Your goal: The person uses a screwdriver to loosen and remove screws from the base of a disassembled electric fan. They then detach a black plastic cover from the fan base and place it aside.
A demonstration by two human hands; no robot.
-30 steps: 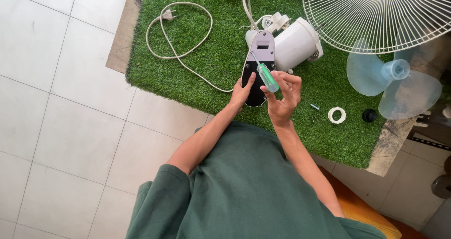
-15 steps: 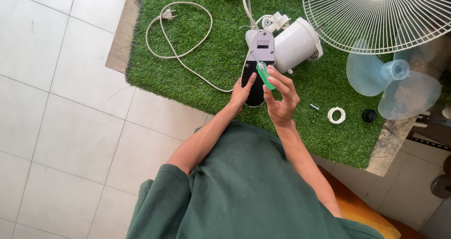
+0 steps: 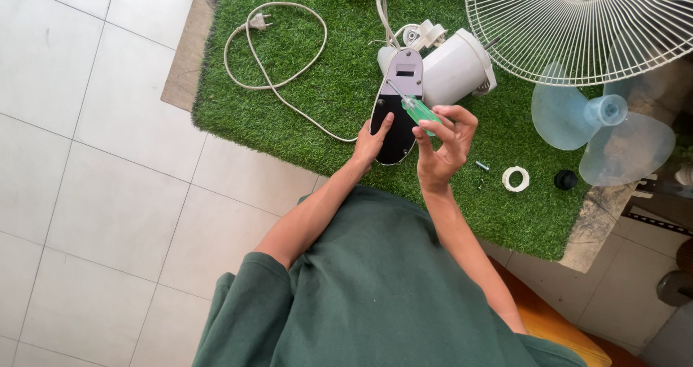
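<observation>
Both your hands were busy: left hand [image 3: 372,142] steadied the oval black-and-grey fan panel [image 3: 398,107], right hand [image 3: 442,147] pinched the green-handled screwdriver [image 3: 413,106].

Home floor, makeshift repair spot: white tiles [image 3: 86,215], turf mat [image 3: 332,85], fan grille [image 3: 585,20], blades [image 3: 613,132], cord [image 3: 274,49] spread about.

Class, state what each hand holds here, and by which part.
The right hand grips a screwdriver by its green handle. The left hand steadies the oval fan panel at its lower edge.
</observation>
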